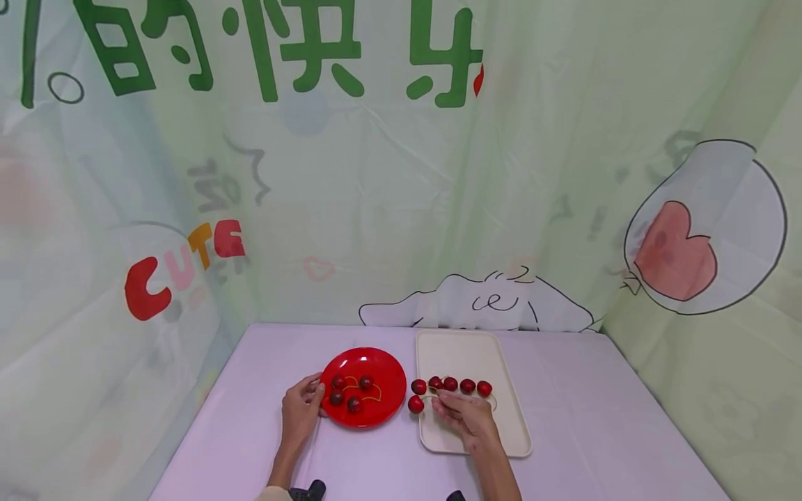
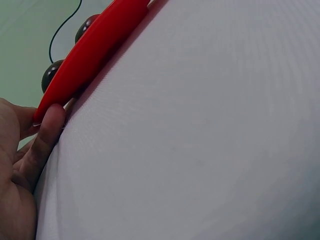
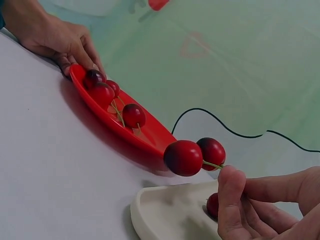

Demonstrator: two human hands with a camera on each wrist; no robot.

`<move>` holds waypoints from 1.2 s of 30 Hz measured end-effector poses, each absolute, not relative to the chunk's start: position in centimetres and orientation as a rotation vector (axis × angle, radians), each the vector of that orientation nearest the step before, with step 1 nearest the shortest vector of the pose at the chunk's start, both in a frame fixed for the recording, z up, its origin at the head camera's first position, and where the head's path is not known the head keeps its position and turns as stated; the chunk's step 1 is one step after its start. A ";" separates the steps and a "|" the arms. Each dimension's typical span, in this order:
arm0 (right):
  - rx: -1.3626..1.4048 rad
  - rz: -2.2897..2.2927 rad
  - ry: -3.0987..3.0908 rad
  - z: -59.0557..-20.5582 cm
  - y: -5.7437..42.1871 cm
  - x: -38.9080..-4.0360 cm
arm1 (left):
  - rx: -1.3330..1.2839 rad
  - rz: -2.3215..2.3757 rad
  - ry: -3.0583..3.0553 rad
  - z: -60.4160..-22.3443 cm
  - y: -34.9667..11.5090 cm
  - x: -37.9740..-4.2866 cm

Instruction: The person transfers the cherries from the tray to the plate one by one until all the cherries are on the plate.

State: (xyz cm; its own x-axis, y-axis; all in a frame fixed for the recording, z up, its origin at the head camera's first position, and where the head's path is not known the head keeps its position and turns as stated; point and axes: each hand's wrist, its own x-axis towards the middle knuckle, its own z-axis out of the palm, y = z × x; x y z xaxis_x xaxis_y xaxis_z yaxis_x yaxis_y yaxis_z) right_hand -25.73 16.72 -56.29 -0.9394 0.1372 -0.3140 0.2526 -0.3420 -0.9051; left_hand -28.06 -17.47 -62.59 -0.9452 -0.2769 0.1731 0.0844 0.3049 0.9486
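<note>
A red plate (image 1: 395,400) carries several dark red cherries (image 1: 354,404) with stems. My left hand (image 1: 302,407) grips the plate's left rim between thumb and fingers; in the left wrist view the fingers (image 2: 52,122) reach under that rim. My right hand (image 1: 466,415) pinches a green stem, and a cherry (image 3: 183,157) hangs out to the left of the fingertips. A second cherry (image 3: 211,153) is just behind it, also off the tray; whether its stem is pinched too, I cannot tell. Below the right hand lies a cream tray (image 1: 460,355).
A row of several cherries (image 1: 467,386) lies across the middle of the tray, partly behind the right hand. The tray stands right of the plate on a pale lilac tabletop (image 1: 583,410). A printed curtain (image 1: 401,209) hangs behind and on both sides.
</note>
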 end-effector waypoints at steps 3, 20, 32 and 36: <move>0.502 -2.473 1.750 -56.4 16.4 -25.7 | 0.174 -1.691 -2.271 -62.6 -17.5 -28.2; 0.482 -2.416 1.754 -55.6 14.7 -25.7 | 0.153 -1.683 -2.259 -62.4 -17.3 -27.6; 0.463 -2.377 1.755 -55.3 13.6 -26.6 | 0.154 -1.665 -2.256 -62.4 -17.3 -28.0; 0.468 -2.380 1.755 -55.3 13.0 -26.7 | 0.154 -1.674 -2.253 -62.3 -17.3 -27.9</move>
